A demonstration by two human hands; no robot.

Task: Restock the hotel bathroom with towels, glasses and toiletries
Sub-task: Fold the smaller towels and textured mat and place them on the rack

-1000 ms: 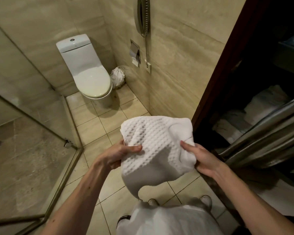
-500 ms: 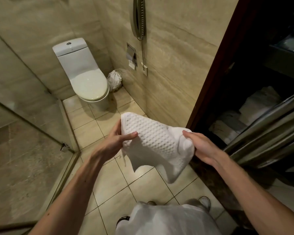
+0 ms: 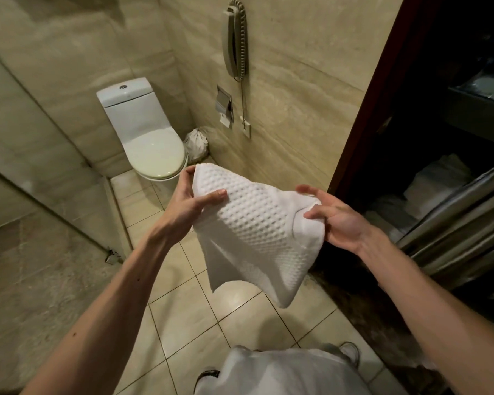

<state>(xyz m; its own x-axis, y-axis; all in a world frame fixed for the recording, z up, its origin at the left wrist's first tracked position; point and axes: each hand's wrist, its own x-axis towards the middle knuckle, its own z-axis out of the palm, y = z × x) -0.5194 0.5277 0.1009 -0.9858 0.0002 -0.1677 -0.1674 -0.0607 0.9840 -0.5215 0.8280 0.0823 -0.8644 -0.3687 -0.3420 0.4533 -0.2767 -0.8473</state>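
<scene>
A white waffle-textured towel (image 3: 254, 226) hangs in the air in front of me above the tiled floor, its lower corners drooping. My left hand (image 3: 193, 205) pinches its upper left corner, thumb on top. My right hand (image 3: 332, 220) holds the right edge, thumb pressed on the cloth, with the other fingers spread and partly lifted off. More folded white towels (image 3: 434, 183) lie on a dark shelf at the right, behind metal rails.
A white toilet (image 3: 151, 149) stands at the back, a tied white bag (image 3: 196, 143) beside it. A wall phone (image 3: 236, 41) and paper holder (image 3: 224, 106) hang on the tiled wall. A glass shower screen (image 3: 40, 172) is at the left, a dark wooden frame (image 3: 382, 92) at the right.
The towel has been raised and carried further forward, toward the toilet. My right hand's fingers have loosened and spread on the right edge. The view has tilted up slightly.
</scene>
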